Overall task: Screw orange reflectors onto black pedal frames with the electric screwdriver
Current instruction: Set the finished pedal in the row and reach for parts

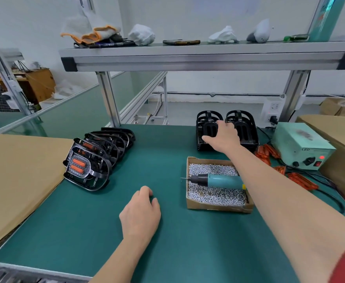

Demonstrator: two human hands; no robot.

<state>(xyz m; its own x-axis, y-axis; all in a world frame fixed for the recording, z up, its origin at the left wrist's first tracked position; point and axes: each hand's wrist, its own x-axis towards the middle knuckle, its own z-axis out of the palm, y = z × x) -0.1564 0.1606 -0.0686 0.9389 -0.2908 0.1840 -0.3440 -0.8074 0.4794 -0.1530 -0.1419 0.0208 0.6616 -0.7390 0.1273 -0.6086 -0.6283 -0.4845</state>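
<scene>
1. Right hand [222, 137] grasps the black pedal frame [208, 128] at the table's far side, thumb and fingers round it.
2. Left hand [141, 213] rests loosely curled on the green mat [81, 225], holding nothing.
3. Electric screwdriver [218, 180] lies across the screw box [218, 208].

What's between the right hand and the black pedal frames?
Nothing visible. The right hand grips the black pedal frames at the back; its forearm passes above the screw box and electric screwdriver.

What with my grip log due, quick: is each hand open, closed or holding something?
Left hand: open, resting on the green mat, holding nothing.
Right hand: grips a black pedal frame.
</scene>
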